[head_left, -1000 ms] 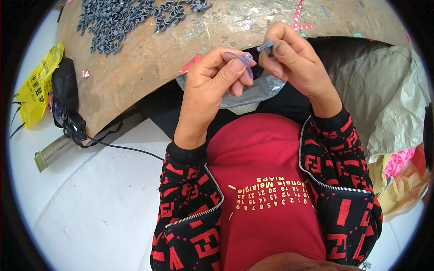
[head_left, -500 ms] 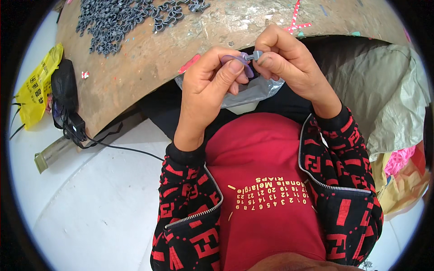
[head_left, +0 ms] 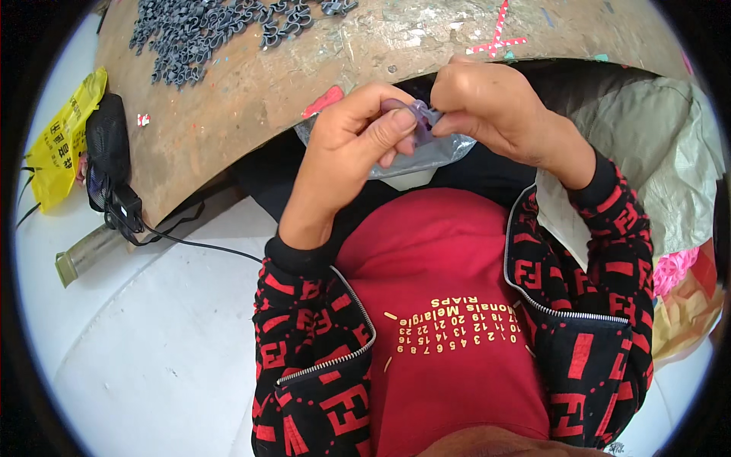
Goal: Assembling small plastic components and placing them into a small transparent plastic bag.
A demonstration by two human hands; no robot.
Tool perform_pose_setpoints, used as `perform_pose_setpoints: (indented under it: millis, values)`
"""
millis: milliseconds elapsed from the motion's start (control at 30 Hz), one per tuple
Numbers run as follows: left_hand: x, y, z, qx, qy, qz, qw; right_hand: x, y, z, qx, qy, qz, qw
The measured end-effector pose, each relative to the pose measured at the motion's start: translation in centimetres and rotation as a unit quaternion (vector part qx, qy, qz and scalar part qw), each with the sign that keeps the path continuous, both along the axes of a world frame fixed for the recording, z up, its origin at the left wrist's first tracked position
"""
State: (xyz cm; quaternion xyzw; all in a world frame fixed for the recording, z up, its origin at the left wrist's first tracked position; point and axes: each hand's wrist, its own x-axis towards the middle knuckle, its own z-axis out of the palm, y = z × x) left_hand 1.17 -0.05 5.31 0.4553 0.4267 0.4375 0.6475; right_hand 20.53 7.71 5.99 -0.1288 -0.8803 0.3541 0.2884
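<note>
My left hand [head_left: 352, 142] is closed, pinching a translucent purple plastic piece [head_left: 422, 132] between thumb and curled fingers. Against it sits a small grey plastic part [head_left: 433, 116], partly covered by fingertips. The fingers of my right hand [head_left: 491, 108] are closed on this grey part, with the wrist bent so the back of the hand faces up. Both pieces meet between the two hands, just off the table's near edge. How far one sits inside the other is hidden.
A heap of grey curved plastic parts [head_left: 198, 34] lies on the worn wooden table [head_left: 236, 114]. Red patterned tape [head_left: 496, 38] sticks to its top. At left hang a yellow bag [head_left: 68, 145] and black mesh pouch [head_left: 108, 145]; at right is a pale sack [head_left: 655, 160] beside pink material [head_left: 675, 270].
My right hand has turned over and its forearm has swung outward to the right. The grey part has moved closer against the purple piece. My left hand keeps its pinch.
</note>
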Motion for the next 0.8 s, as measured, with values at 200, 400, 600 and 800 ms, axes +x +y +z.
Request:
perform_pose_setpoints:
  millis: [200, 400, 600, 800]
  values:
    - [-1.1, 0.4, -0.6, -0.045, -0.080, -0.037, 0.995, -0.1, 0.2, -0.2, -0.056, -0.039, 0.035, 0.997]
    - [-0.8, -0.1, 0.1, 0.087, 0.118, 0.058, 0.987, -1.5, -1.5, -1.6, -0.346, 0.049, -0.038, 0.936]
    - [-0.9, -0.1, 0.0, 0.017, 0.002, 0.024, 1.000, -2.2, -2.7, -2.1, -0.321, 0.070, -0.067, 0.942]
    - [-0.8, 0.1, -0.2, 0.294, 0.302, 0.063, 0.905, -2.8, -3.8, -3.2, -0.476, 0.164, -0.054, 0.862]
